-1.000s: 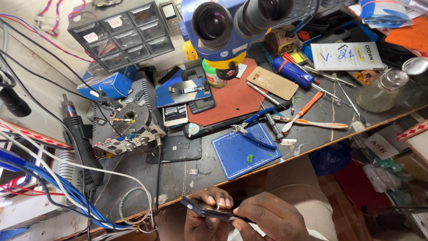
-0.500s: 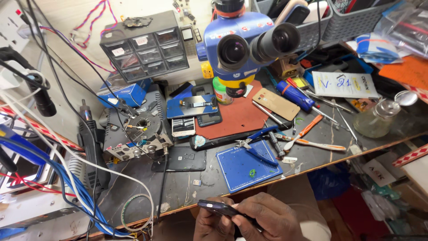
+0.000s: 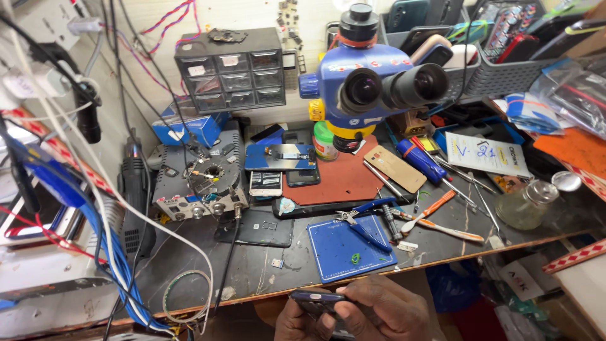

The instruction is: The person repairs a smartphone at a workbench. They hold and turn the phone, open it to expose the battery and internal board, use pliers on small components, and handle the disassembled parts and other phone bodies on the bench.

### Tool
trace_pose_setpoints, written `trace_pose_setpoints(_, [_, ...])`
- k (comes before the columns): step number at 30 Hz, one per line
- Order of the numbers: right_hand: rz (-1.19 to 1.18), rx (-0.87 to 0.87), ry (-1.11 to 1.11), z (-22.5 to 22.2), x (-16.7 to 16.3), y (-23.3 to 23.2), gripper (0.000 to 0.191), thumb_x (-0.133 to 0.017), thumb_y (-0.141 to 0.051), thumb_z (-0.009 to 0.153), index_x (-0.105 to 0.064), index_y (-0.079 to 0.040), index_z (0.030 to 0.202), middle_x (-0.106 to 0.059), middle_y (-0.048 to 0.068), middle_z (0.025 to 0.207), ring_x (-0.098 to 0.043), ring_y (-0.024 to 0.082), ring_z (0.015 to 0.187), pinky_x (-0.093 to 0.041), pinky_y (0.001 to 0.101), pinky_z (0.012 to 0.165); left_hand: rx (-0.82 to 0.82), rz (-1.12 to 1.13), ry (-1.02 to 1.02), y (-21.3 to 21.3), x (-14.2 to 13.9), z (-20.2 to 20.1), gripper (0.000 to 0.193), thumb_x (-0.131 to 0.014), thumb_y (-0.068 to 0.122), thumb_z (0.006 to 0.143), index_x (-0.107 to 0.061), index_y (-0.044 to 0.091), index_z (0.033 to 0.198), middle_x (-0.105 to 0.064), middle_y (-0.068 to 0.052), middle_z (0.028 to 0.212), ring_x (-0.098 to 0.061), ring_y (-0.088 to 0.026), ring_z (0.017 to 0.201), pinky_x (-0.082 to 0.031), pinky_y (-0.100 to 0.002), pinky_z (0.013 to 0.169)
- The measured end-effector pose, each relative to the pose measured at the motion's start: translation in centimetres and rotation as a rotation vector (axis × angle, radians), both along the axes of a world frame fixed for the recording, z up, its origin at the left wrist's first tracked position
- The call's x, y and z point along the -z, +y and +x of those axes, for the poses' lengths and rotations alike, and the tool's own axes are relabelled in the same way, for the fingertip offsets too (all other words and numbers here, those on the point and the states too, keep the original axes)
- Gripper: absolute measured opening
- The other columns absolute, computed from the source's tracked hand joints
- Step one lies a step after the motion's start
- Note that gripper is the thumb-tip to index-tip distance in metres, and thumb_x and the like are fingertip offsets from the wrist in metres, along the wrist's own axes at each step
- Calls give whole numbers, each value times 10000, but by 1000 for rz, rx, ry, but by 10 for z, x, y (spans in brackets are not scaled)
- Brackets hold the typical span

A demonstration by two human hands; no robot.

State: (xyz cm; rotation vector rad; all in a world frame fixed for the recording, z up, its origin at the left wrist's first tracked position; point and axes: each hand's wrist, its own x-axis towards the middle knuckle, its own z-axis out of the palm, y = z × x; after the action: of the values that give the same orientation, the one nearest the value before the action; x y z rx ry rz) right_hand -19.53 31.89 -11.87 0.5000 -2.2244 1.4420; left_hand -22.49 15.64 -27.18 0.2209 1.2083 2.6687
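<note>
Where the bench ends, both hands' fingers (image 3: 363,303) closed around a dark phone (image 3: 315,298), white labelled packet (image 3: 483,153) well beyond.

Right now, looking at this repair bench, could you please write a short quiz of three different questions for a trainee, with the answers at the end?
1. True or false: both hands are at the near edge of the bench, together on a dark phone.
2. Which thing lies partly on the blue mat? A) blue-handled pliers B) the glass jar C) the small drawer cabinet
3. Fill in: the blue microscope stands over a ____ coloured mat.

Key
1. True.
2. A: the blue-handled pliers reach onto the mat; the glass jar stands far right, the small drawer cabinet at the back.
3. Red: the red mat.
</note>
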Motion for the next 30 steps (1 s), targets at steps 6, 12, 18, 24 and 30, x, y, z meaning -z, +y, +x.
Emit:
trace_pose_setpoints(6, [-428,51,-234,3,27,5,173,-766,-98,872,-756,53,955,-824,196,892,-782,210,846,-637,339,725,64,-35,87,-10,-47,9,444,-660,316,927,-664,12,1251,-760,-125,1137,-706,-174,1097,-559,-359,993])
trace_pose_setpoints(12, [-657,145,-658,32,45,27,176,-746,-69,842,-750,92,913,-811,223,779,-780,221,727,-628,376,669,-29,-517,123,-25,-90,29,335,-672,304,952,-796,-5,989,-826,-108,865,-762,-155,834,-606,-327,806])
trace_pose_setpoints(18, [-698,61,-662,45,42,40,215,-725,-130,851,-735,70,930,-770,176,732,-768,211,717,-644,408,659,-39,-691,202,-23,-121,42,316,-666,289,939,-821,17,898,-831,-94,782,-801,-142,750,-616,-308,702])
trace_pose_setpoints(24, [-565,-20,-630,44,47,59,248,-730,-175,907,-745,73,899,-750,119,748,-697,151,701,-571,324,643,-60,-692,211,-15,-114,50,308,-673,280,950,-808,6,912,-817,-78,759,-771,-130,738,-604,-293,699])
trace_pose_setpoints(30, [-804,-161,-714,41,65,63,286,-728,-221,954,-715,65,944,-727,115,762,-643,138,660,-519,297,592,242,-481,-19,-10,-84,50,258,-640,253,958,-735,15,988,-729,-36,715,-651,-84,638,-539,-260,597])
